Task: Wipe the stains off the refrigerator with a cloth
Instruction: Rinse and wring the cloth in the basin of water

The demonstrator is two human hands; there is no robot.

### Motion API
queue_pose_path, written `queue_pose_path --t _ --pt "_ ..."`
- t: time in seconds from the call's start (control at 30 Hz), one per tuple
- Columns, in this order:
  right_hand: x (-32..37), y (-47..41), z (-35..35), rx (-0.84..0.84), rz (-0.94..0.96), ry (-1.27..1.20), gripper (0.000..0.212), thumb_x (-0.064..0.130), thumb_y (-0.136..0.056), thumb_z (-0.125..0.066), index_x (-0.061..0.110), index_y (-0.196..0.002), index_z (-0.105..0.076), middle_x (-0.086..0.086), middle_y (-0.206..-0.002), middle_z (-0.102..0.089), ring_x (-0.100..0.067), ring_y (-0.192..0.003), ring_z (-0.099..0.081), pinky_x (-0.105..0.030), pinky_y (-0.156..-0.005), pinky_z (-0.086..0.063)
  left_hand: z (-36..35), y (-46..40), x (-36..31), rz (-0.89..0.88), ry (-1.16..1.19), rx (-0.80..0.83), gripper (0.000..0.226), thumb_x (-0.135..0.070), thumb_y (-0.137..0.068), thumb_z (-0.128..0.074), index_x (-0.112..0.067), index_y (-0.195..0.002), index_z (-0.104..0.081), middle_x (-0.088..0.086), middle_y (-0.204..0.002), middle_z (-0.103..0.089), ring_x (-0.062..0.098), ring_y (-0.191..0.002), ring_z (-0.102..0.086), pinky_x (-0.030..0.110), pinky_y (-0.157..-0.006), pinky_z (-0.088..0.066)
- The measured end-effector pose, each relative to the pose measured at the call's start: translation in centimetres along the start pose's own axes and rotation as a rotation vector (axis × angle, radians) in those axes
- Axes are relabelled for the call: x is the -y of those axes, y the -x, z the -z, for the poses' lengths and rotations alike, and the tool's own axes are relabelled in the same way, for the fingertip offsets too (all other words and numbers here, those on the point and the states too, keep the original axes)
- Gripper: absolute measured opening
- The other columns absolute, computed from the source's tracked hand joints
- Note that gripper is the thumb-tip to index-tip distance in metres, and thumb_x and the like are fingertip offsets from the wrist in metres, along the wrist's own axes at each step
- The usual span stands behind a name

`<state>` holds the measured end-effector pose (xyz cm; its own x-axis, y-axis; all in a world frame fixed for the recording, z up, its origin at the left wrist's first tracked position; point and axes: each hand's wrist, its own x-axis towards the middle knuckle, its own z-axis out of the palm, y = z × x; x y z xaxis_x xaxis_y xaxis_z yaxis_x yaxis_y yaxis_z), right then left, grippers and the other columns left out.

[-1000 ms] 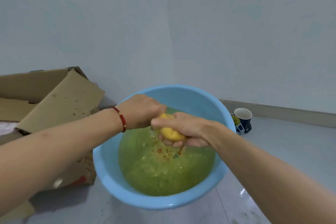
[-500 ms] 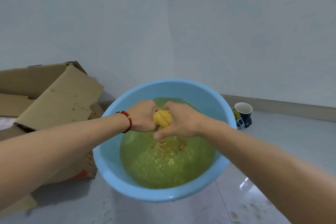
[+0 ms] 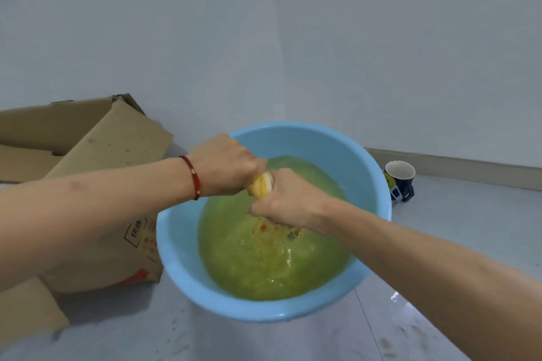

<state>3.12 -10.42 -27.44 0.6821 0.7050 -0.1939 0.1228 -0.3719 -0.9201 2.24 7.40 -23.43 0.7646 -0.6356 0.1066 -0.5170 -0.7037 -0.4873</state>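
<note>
- A light blue basin (image 3: 181, 267) sits on the floor, holding cloudy green-yellow water (image 3: 264, 267) with small coloured specks floating near the middle.
- A dark mug (image 3: 400, 177) with a white inside stands just beside the basin's right rim; what it holds cannot be made out.
- An open cardboard box (image 3: 96, 149), spotted with stains, lies at the left against the basin.
- The floor (image 3: 457, 226) is pale grey and glossy, with wet patches and smudges near the front; plain pale walls (image 3: 264, 38) meet in a corner behind.
- The cloth (image 3: 261, 184) is yellow, bunched into a tight twisted wad above the water.
- The left hand (image 3: 225, 164), with a red cord at the wrist, grips one end of the cloth, fingers curled round it.
- The right hand (image 3: 290, 199) clasps the other end, fingers wrapped round it.
</note>
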Motion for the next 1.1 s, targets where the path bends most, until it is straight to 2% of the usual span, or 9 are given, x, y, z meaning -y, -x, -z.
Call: queue_pose_path --t 0.07,0.13,0.3,0.43,0.57,0.7,0.87,1.03,1.1 --pt "-0.3 -0.9 -0.1 -0.086 0.017 0.438 0.012 0.014 -0.081 -0.071 0.011 -0.078 -0.060 -0.002 -0.066 -0.062 -0.022 -0.055 -0.057 -0.029 -0.047 -0.044 0.5 -0.9 -1.9 0.124 -0.058 0.342 0.010 -0.028 -0.090 -0.051 -0.021 -0.082 -0.054 0.006 -0.079 -0.066 0.033 -0.073 -0.067 0.032 -0.056 -0.035" --pt "-0.7 -1.4 0.3 -0.102 0.067 0.696 0.010 0.016 -0.083 -0.067 0.010 -0.087 -0.061 -0.004 -0.076 -0.065 -0.029 -0.068 -0.064 -0.034 -0.054 -0.048 0.4 -1.6 -3.5 0.289 0.079 0.437 0.026 -0.031 -0.087 -0.058 -0.018 -0.070 -0.043 0.005 -0.072 -0.056 0.032 -0.071 -0.057 0.032 -0.060 -0.039" --pt "-1.0 -1.3 1.6 -0.100 0.305 1.098 0.032 0.022 -0.091 -0.064 0.011 -0.120 -0.053 -0.009 -0.108 -0.068 -0.035 -0.087 -0.062 -0.036 -0.067 -0.037 -0.4 -1.3 -4.8 0.649 0.826 0.508 0.025 -0.013 -0.071 -0.069 -0.015 -0.054 -0.050 -0.001 -0.050 -0.045 0.022 -0.049 -0.041 0.026 -0.046 -0.032" --pt "-1.2 -1.4 2.3 -0.076 0.483 1.338 0.026 0.021 -0.096 -0.058 0.010 -0.118 -0.050 -0.007 -0.108 -0.071 -0.037 -0.092 -0.069 -0.037 -0.061 -0.033 -0.1 -0.5 -6.6 0.921 1.373 0.550 0.032 -0.002 -0.076 -0.065 -0.018 -0.049 -0.060 0.004 -0.048 -0.031 0.016 -0.042 -0.022 0.021 -0.045 -0.022" --pt "-0.9 -1.6 3.2 -0.043 0.613 1.446 0.023 0.022 -0.099 -0.055 0.010 -0.117 -0.047 -0.007 -0.099 -0.069 -0.037 -0.085 -0.069 -0.035 -0.052 -0.026 0.0 -0.5 -7.5 1.046 1.616 0.547 0.044 -0.003 -0.082 -0.062 -0.022 -0.053 -0.035 0.002 -0.052 -0.022 0.013 -0.043 -0.012 0.018 -0.046 -0.013" --pt "-1.4 -1.9 3.6 -0.024 0.683 1.439 0.030 0.019 -0.095 -0.060 0.015 -0.118 -0.042 -0.004 -0.085 -0.064 -0.034 -0.072 -0.066 -0.034 -0.050 -0.027 0.3 -0.7 -8.3 1.078 1.744 0.578 0.049 -0.005 -0.086 -0.058 -0.024 -0.049 -0.032 0.000 -0.050 -0.022 0.010 -0.038 -0.011 0.016 -0.046 -0.009" --pt "-1.5 -1.6 4.2 -0.091 0.595 1.360 0.037 0.023 -0.093 -0.063 0.017 -0.121 -0.041 -0.005 -0.091 -0.068 -0.036 -0.073 -0.064 -0.033 -0.046 -0.019 0.8 -1.1 -7.6 1.024 1.663 0.570 0.032 -0.008 -0.087 -0.062 -0.016 -0.063 -0.043 -0.001 -0.050 -0.023 0.013 -0.039 -0.012 0.017 -0.044 -0.012" --pt "-1.8 0.5 4.4 -0.088 0.279 0.883 0.047 0.027 -0.088 -0.071 0.020 -0.124 -0.041 -0.002 -0.095 -0.063 -0.031 -0.085 -0.061 -0.038 -0.062 -0.042 1.6 -2.1 -5.3 0.642 0.827 0.490 0.016 -0.021 -0.077 -0.074 -0.016 -0.077 -0.059 -0.004 -0.058 -0.055 0.020 -0.051 -0.050 0.025 -0.047 -0.037" --pt "-1.7 2.6 5.8 -0.096 0.138 0.632 0.047 0.033 -0.088 -0.076 0.021 -0.123 -0.046 0.004 -0.095 -0.062 -0.023 -0.088 -0.062 -0.032 -0.065 -0.047 2.5 -2.8 -4.4 0.552 0.687 0.363 0.021 -0.032 -0.074 -0.079 -0.022 -0.081 -0.062 -0.007 -0.068 -0.065 0.016 -0.064 -0.060 0.026 -0.053 -0.040"
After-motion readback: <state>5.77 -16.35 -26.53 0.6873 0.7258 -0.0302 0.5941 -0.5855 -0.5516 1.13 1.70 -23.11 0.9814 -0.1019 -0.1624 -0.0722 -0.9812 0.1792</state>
